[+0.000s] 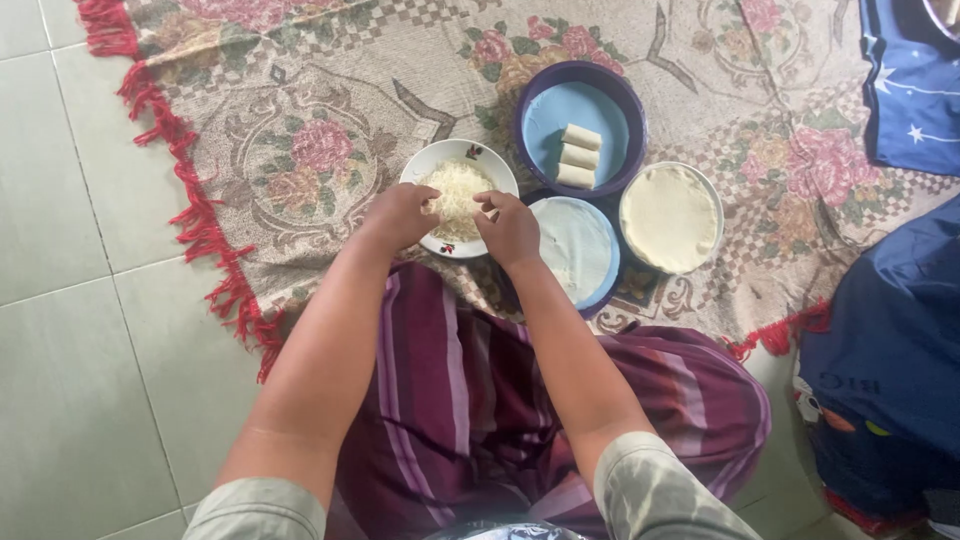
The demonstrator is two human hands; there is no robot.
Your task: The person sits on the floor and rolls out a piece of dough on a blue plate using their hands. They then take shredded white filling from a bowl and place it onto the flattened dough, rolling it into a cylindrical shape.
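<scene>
A white bowl (432, 163) with a floral rim holds shredded white filling (459, 190). My left hand (398, 215) rests on the bowl's near left edge, fingers curled into the filling. My right hand (510, 230) sits at the bowl's near right edge, fingertips pinched at the filling. Just right of my right hand lies a blue plate (585, 250) with a thin round white wrapper on it. Behind it a purple bowl (580, 120) with a blue inside holds three rolled white wraps (578, 156).
A white plate (670, 217) stacked with round wrappers stands to the right. Everything sits on a floral rug (300, 130) with a red fringe over pale floor tiles (80, 350). Dark blue cloth (890, 340) lies at the right. My striped purple skirt fills the foreground.
</scene>
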